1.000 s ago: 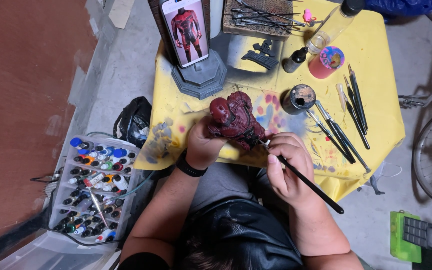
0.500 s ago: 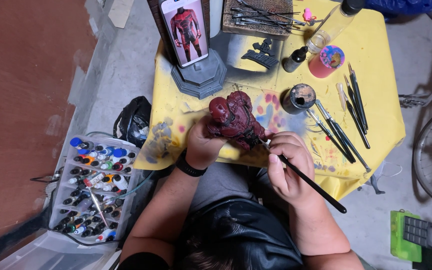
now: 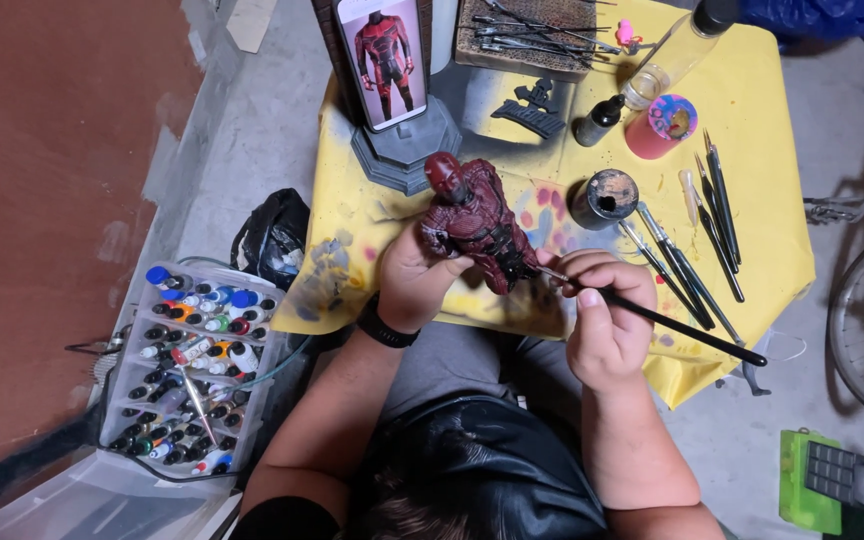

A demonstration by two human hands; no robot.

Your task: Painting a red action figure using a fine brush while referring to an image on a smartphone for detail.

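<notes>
A yellow-covered tabletop [image 3: 752, 250] lay beyond the fingers. The left hand [image 3: 412, 280] had its fingers wrapped around a dark red figure [image 3: 477, 225], held tilted. The right hand [image 3: 602, 320] pinched a black paintbrush [image 3: 672, 325], tip touching the figure's lower end.

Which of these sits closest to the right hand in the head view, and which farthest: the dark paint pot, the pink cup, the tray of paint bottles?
From the right hand:
1. Dark paint pot, just above it on the yellow cloth.
2. Pink cup, higher up, beyond the pot.
3. Tray of paint bottles, far across on the floor.
</notes>
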